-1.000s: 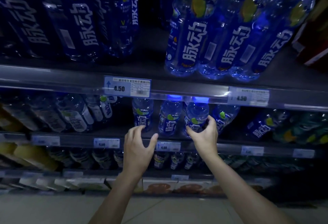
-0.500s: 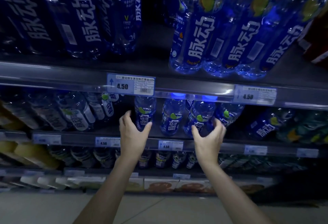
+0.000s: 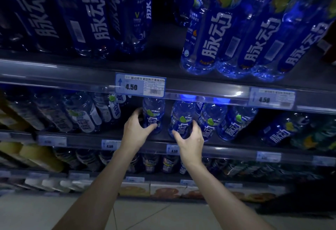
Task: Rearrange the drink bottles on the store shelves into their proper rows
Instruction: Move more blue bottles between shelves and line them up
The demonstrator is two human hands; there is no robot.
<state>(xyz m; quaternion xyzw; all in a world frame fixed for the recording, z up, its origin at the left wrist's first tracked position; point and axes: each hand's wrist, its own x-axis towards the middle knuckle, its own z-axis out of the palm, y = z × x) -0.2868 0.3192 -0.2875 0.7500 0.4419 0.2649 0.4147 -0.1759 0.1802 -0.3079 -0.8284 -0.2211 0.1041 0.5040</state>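
Observation:
Blue drink bottles with white lettering stand in rows on the second shelf (image 3: pixel 127 137). My left hand (image 3: pixel 135 130) is wrapped around the lower part of the leftmost blue bottle (image 3: pixel 154 110) of the middle group. My right hand (image 3: pixel 190 140) grips the bottle beside it (image 3: pixel 181 116), fingers curled round its base. Two more blue bottles (image 3: pixel 211 120) stand to the right of these, touching each other. Both held bottles stand upright on the shelf.
The top shelf holds large blue bottles (image 3: pixel 209 35), with a dark gap in the middle. A 4.50 price tag (image 3: pixel 140 87) hangs on the top shelf rail. Pale-label bottles (image 3: pixel 85 115) sit left on the second shelf. Lower shelves hold dark bottles and boxes (image 3: pixel 167 190).
Both hands moved up and forward to the shelf. The left hand closed on the left bottle; the right hand shifted left from one bottle and closed on its neighbour.

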